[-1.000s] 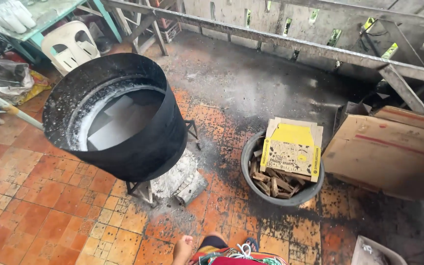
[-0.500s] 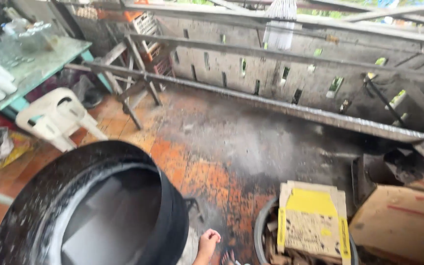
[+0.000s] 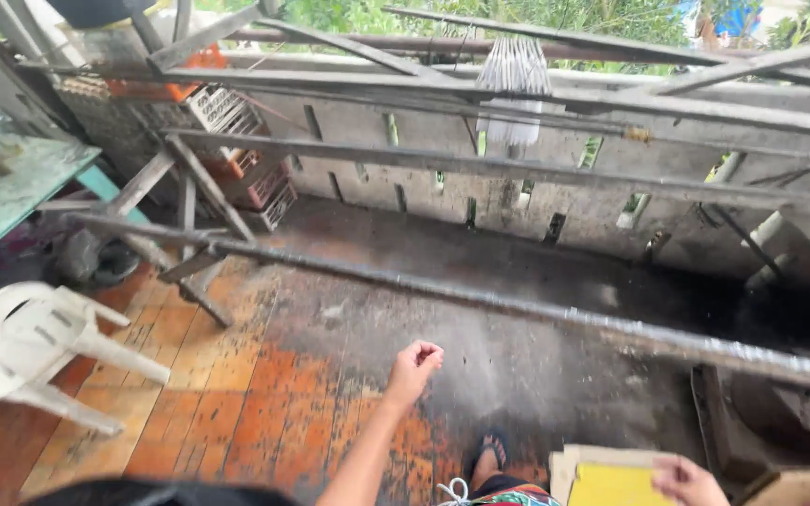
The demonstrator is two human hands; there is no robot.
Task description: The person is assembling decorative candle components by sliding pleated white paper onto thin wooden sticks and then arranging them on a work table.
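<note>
My left hand [image 3: 413,364] is stretched forward over the soot-stained tile floor [image 3: 264,403], its fingers curled into a loose fist with nothing visible in it. At the bottom right, my right hand [image 3: 687,482] rests on the right edge of a flat yellow and beige cardboard piece [image 3: 602,480], with its fingers curled over that edge. My foot in a sandal [image 3: 490,453] shows between the two hands.
A long grey metal pipe [image 3: 517,305] crosses the floor ahead. A white plastic chair [image 3: 39,347] lies tipped at left beside a green table top [image 3: 11,178]. Plastic crates [image 3: 246,178] stack against the slatted wall. The black drum's rim [image 3: 142,492] edges the bottom.
The view has tilted up, so the drum and wood bucket have slid off the bottom. My left hand has reached forward and my right hand has come to the cardboard.
</note>
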